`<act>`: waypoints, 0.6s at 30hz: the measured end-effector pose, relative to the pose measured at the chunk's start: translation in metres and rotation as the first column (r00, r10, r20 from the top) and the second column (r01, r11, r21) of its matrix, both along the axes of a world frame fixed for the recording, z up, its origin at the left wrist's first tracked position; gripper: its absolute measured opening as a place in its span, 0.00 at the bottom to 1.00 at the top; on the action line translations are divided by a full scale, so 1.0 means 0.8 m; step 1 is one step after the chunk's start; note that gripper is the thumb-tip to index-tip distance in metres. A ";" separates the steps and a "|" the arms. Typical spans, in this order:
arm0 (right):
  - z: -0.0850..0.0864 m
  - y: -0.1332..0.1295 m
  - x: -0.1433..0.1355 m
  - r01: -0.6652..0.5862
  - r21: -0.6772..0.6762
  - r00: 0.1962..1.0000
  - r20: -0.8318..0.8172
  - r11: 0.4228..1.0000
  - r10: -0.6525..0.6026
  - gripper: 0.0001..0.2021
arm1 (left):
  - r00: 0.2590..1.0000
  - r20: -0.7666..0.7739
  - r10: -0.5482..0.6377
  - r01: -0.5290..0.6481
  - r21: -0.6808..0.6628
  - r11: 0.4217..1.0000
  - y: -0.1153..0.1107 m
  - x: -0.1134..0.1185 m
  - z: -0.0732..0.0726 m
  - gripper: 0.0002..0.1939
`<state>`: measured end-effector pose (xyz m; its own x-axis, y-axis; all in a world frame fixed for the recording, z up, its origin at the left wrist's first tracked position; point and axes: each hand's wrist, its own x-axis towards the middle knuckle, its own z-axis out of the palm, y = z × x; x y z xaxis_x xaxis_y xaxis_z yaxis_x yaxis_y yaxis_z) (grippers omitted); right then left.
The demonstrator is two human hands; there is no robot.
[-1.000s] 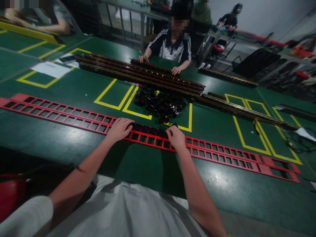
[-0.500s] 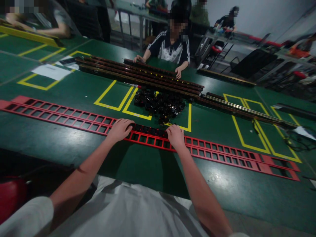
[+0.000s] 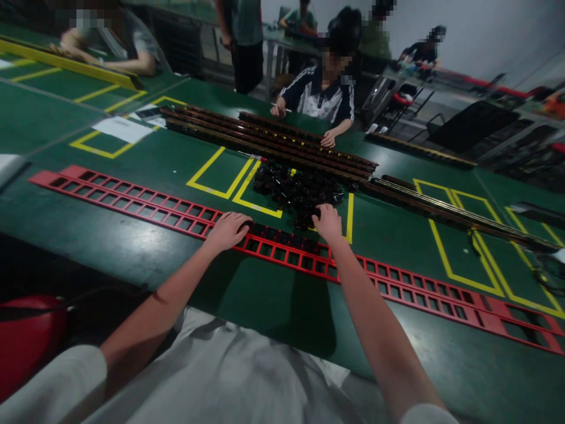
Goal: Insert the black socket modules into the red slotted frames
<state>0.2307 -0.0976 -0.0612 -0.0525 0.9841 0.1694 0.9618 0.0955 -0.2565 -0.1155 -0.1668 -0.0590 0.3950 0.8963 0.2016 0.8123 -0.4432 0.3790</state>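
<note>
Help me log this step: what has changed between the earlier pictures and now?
The right hand has left the right end of the row of black square pieces and moved forward to the near edge of the pile of black parts; whether it grips one is unclear. The left hand stays at the row's left end, and the red slotted strips lie as before.

The person wears a shirt [image 3: 247,377] of pale grey-white colour, with many soft folds on the front. The left sleeve [image 3: 62,377] is short and loose, with a wide, rounded edge. Of the right sleeve [image 3: 426,414], only a small pale part is seen. Across the bare left forearm [image 3: 150,315] goes a dark line [image 3: 161,299], perhaps only a shadow.
</note>
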 end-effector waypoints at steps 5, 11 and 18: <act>-0.001 -0.018 0.000 0.006 -0.002 1.000 0.011 1.000 -0.006 0.14 | 1.000 -0.009 0.002 -0.003 -0.017 1.000 0.000 0.000 0.003 0.17; 0.007 -0.026 0.021 0.028 -0.023 0.991 -0.127 0.999 -0.030 0.17 | 1.000 -0.013 0.000 0.000 -0.007 1.000 0.002 -0.001 -0.004 0.17; 0.008 -0.072 0.046 0.091 0.262 0.936 -0.352 0.961 0.007 0.14 | 1.000 -0.021 0.002 -0.002 -0.001 1.000 0.001 -0.001 -0.004 0.17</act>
